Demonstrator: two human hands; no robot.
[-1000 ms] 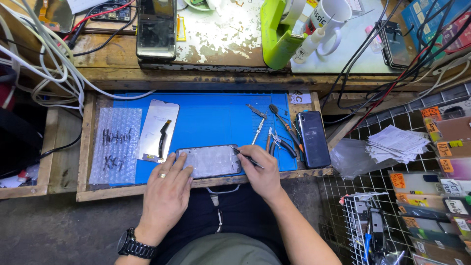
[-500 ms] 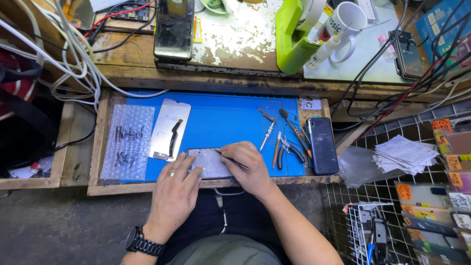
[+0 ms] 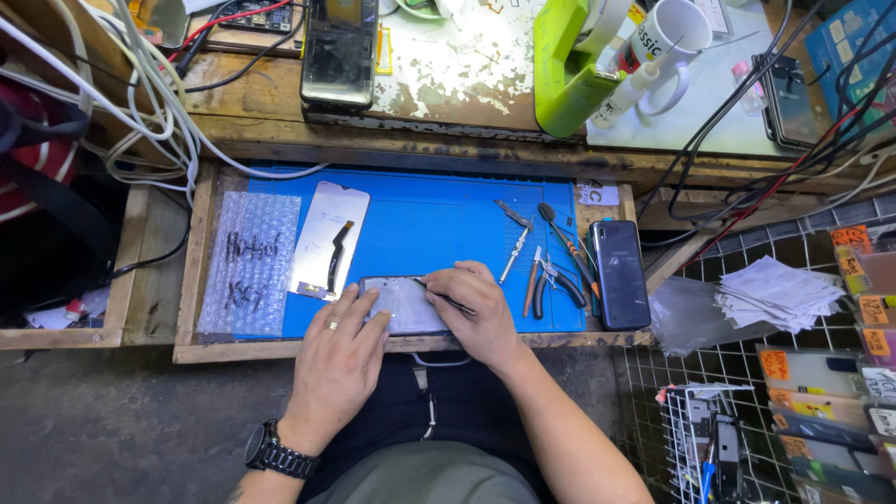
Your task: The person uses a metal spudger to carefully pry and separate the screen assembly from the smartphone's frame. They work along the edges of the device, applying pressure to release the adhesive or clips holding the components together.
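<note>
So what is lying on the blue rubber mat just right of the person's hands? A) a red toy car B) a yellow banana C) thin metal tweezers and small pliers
C: thin metal tweezers and small pliers lie on the blue rubber mat, just right of the right hand, beside a dark phone.

L hand (image 3: 338, 350) steadies phone (image 3: 399, 304); R hand (image 3: 478, 313) w/ thin tool (image 3: 448, 299).

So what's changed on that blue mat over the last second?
Little has changed. The left hand and right hand stay on the opened flat phone body, the right still holding a thin dark tool to it. The view shifted slightly. The loose white screen panel and pliers lie unmoved.
</note>
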